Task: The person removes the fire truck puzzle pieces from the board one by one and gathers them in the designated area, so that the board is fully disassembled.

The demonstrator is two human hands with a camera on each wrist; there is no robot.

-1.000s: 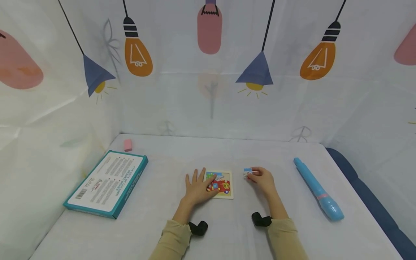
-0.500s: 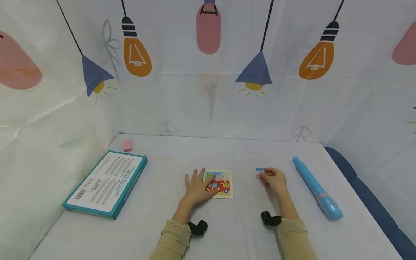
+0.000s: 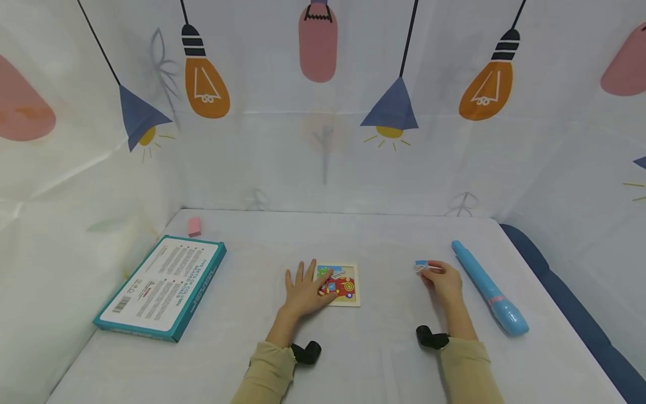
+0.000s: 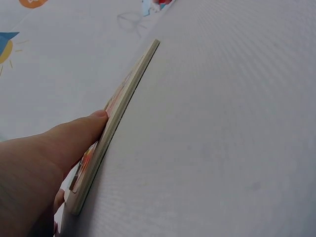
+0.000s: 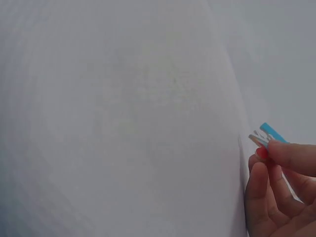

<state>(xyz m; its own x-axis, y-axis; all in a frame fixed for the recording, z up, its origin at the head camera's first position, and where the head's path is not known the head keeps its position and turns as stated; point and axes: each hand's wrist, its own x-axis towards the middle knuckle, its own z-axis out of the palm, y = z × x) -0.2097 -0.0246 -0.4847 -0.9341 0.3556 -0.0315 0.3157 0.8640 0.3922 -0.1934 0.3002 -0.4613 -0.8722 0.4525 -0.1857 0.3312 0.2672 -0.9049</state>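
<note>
A small square wooden jigsaw puzzle [image 3: 348,288] with a red vehicle picture and a pale frame lies on the white table. My left hand [image 3: 303,294] rests on its left part with fingers spread, covering some of the picture. In the left wrist view the thumb touches the top of the puzzle [image 4: 118,112] near its edge. To the right, my right hand [image 3: 446,283] pinches a small puzzle piece [image 3: 421,266], blue and white with a bit of red. The right wrist view has this puzzle piece [image 5: 260,140] between thumb and fingertips, above the table.
A teal-edged flat box [image 3: 161,286] with printed text lies at the left, with a pink block [image 3: 194,226] behind it. A blue bottle-shaped object [image 3: 489,289] lies right of my right hand. A patterned white curtain [image 3: 282,157] stands behind the table.
My right hand has moved to the right with the puzzle piece, away from the wooden puzzle and towards the blue object. My left hand has stayed on the puzzle.
</note>
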